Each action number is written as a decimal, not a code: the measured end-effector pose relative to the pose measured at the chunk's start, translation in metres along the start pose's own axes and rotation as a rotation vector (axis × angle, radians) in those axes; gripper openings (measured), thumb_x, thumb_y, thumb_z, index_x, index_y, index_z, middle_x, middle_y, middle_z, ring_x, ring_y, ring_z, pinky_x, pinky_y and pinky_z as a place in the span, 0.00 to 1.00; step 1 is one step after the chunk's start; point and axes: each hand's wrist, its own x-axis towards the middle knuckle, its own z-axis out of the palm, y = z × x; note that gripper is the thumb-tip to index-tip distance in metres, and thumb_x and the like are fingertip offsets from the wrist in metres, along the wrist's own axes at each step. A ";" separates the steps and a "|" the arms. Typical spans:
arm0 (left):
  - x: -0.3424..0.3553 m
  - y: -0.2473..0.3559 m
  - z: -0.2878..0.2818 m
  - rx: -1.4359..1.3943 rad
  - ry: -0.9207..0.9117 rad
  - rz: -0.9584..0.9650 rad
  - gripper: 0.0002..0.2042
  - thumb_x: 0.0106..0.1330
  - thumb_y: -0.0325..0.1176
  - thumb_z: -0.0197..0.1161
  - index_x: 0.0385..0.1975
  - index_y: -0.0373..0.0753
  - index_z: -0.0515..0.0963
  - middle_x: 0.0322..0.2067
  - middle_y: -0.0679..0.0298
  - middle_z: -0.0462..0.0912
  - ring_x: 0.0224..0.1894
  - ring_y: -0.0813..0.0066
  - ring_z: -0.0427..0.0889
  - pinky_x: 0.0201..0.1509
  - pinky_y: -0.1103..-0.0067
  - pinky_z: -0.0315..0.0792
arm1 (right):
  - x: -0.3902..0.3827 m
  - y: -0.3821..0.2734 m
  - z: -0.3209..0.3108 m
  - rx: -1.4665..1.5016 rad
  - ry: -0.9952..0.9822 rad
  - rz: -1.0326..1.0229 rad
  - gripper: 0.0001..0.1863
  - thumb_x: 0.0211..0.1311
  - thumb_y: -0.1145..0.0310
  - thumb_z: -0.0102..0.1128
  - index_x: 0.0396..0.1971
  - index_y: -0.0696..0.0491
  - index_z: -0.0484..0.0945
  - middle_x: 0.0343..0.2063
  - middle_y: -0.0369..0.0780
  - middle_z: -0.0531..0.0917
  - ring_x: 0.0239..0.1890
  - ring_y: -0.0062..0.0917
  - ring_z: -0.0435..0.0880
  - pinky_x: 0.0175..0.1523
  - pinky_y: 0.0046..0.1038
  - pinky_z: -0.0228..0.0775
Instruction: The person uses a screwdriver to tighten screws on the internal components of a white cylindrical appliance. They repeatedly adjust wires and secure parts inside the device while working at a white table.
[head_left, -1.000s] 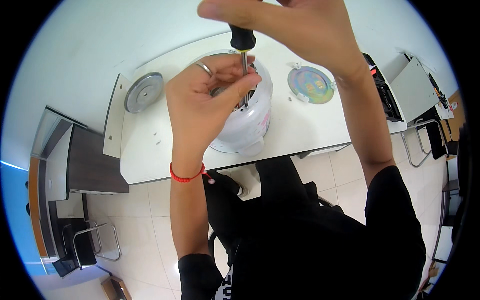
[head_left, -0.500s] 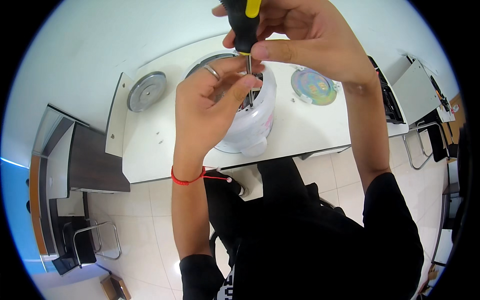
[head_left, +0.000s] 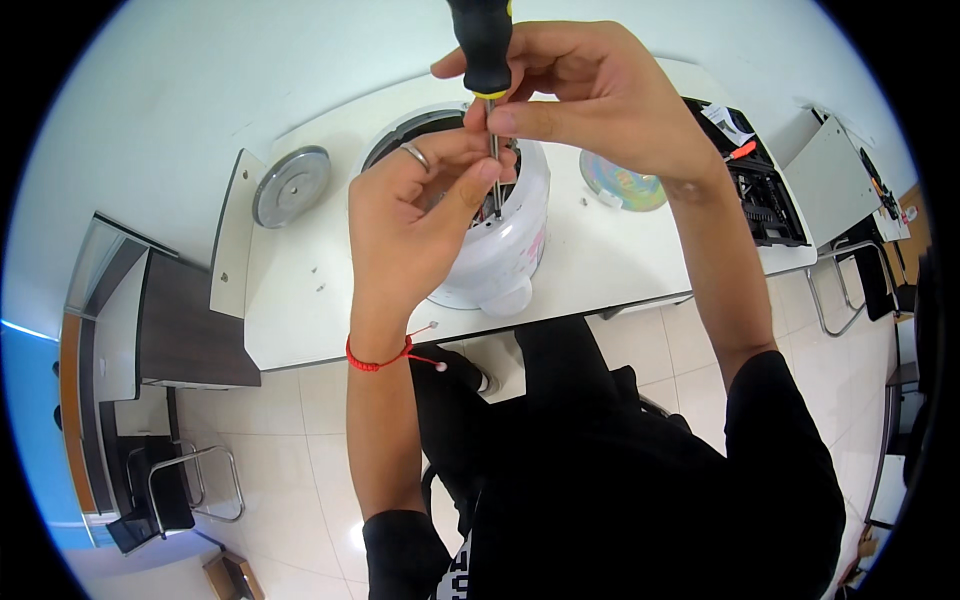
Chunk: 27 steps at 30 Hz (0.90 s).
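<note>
A screwdriver [head_left: 484, 45] with a black and yellow handle stands nearly upright, its tip at the rim of an opened white rice cooker body [head_left: 500, 258] with pink patterning. My right hand [head_left: 595, 105] grips it where handle and shaft meet, thumb and fingers closed round it. Lower down, my left hand [head_left: 415, 215], wearing a ring, pinches the metal shaft between thumb and fingers. Inside the opening some inner parts show, mostly hidden by my fingers. Whether a screw sits under the tip is too small to tell.
On the white table [head_left: 620, 265], a round metal lid [head_left: 291, 187] lies left and a shiny round plate [head_left: 612, 185] right. An open black toolbox [head_left: 765, 200] with an orange-handled tool [head_left: 740, 151] sits at the right end. Small loose pieces [head_left: 320, 287] lie left of the cooker.
My right hand and the screwdriver handle have shifted slightly left, the hand also lower on the tool. More of the toolbox shows. The tip stays at the cooker's rim.
</note>
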 end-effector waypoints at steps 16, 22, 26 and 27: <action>-0.004 -0.003 -0.005 0.149 -0.034 0.037 0.08 0.65 0.22 0.75 0.41 0.30 0.88 0.36 0.62 0.91 0.39 0.76 0.90 0.46 0.81 0.82 | -0.011 0.016 0.018 0.131 0.078 0.084 0.06 0.65 0.74 0.75 0.37 0.60 0.89 0.33 0.32 0.82 0.35 0.16 0.82 0.42 0.18 0.74; -0.005 -0.010 -0.007 0.172 0.013 0.036 0.09 0.62 0.23 0.77 0.40 0.30 0.88 0.34 0.62 0.90 0.38 0.75 0.90 0.44 0.81 0.82 | -0.011 0.015 0.030 0.224 0.123 0.077 0.10 0.67 0.72 0.74 0.45 0.58 0.88 0.36 0.35 0.88 0.35 0.17 0.85 0.47 0.20 0.79; -0.010 0.005 -0.007 0.394 0.006 0.036 0.11 0.59 0.26 0.79 0.39 0.32 0.88 0.35 0.61 0.91 0.39 0.72 0.90 0.45 0.76 0.81 | -0.012 0.012 0.023 0.171 0.066 0.076 0.10 0.68 0.70 0.73 0.45 0.59 0.88 0.38 0.39 0.91 0.36 0.18 0.86 0.49 0.22 0.80; -0.012 0.009 -0.007 0.489 -0.010 0.030 0.11 0.57 0.27 0.80 0.39 0.33 0.89 0.35 0.61 0.91 0.40 0.71 0.89 0.47 0.74 0.81 | -0.013 0.012 0.022 0.160 0.076 0.062 0.10 0.68 0.70 0.74 0.44 0.58 0.89 0.39 0.39 0.91 0.36 0.17 0.85 0.47 0.22 0.80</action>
